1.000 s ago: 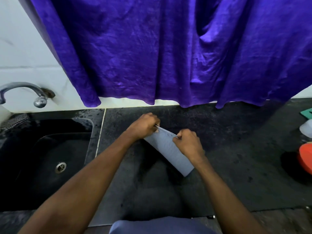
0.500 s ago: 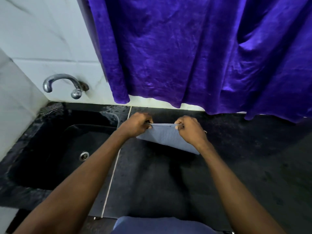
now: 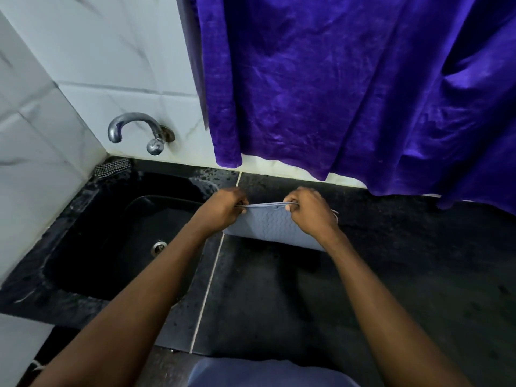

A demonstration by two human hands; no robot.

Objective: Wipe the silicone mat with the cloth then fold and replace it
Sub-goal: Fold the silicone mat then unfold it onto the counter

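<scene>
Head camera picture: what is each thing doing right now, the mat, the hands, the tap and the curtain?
silicone mat, folded, held by its top edge.
left hand, pinches the mat's left top corner.
right hand, pinches the mat's right top corner.
tap, no water running.
curtain, hanging down.
checked cloth, bunched behind the sink.

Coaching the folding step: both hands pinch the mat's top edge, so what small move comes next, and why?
Probably lower the silicone mat flat onto the black counter. The left hand and right hand pinch its layered top edges together, so the fold looks made, and counter lies just below, right of the sink.
</scene>
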